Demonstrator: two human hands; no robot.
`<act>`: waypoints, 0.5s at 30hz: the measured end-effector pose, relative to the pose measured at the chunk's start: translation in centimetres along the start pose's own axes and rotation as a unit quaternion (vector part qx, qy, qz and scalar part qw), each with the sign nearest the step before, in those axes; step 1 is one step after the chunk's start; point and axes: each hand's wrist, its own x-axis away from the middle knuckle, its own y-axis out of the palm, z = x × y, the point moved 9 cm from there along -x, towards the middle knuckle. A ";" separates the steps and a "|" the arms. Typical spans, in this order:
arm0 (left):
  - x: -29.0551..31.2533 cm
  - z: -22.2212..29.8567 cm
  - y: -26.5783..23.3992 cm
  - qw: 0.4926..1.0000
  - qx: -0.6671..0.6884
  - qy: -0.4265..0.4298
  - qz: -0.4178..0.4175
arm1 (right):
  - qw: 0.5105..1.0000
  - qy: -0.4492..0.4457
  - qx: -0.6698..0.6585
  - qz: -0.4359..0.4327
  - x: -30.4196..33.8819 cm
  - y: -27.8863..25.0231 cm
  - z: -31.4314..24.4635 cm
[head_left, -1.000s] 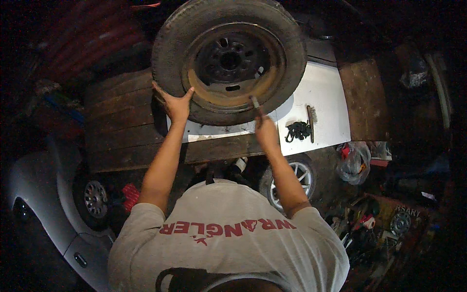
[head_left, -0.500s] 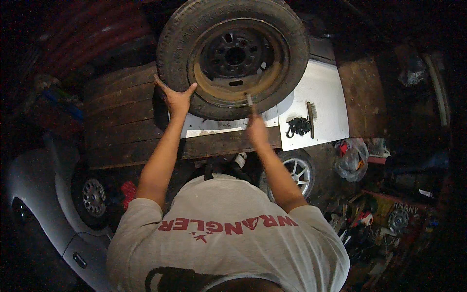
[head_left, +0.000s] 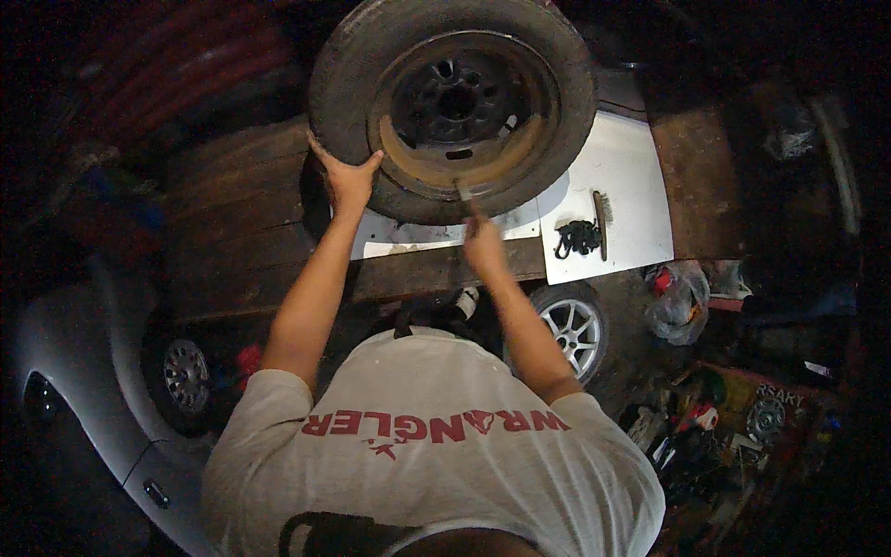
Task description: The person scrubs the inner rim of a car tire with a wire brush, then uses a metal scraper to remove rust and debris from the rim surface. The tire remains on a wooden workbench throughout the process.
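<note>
On the bench, your left hand spreads flat to steady the tyre while your right hand grips a small tool against its rusty rim.

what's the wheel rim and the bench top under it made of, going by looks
Rim: looks like painted steel, dark, with a brownish rusty band along the lower edge. Tyre around it: matte black rubber. Bench top: wooden planks, with visible seams and dull brown grain. White sheet on it: possibly painted metal or board.

head cam: looking straight down from above the person | fisheye, bending edges | sitting near, over shoulders and workbench
</note>
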 end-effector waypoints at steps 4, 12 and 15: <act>0.0 0.5 0.1 1.000 -0.004 0.012 0.011 | 0.998 0.049 -0.007 0.032 -0.3 -5.2 0.8; -0.3 -0.1 0.1 1.000 -0.009 0.015 0.007 | 0.998 0.033 -0.028 0.045 -0.1 -5.1 -0.1; 0.3 0.5 0.3 0.999 -0.006 0.031 0.012 | 0.997 0.050 0.036 0.054 -0.5 -3.3 1.9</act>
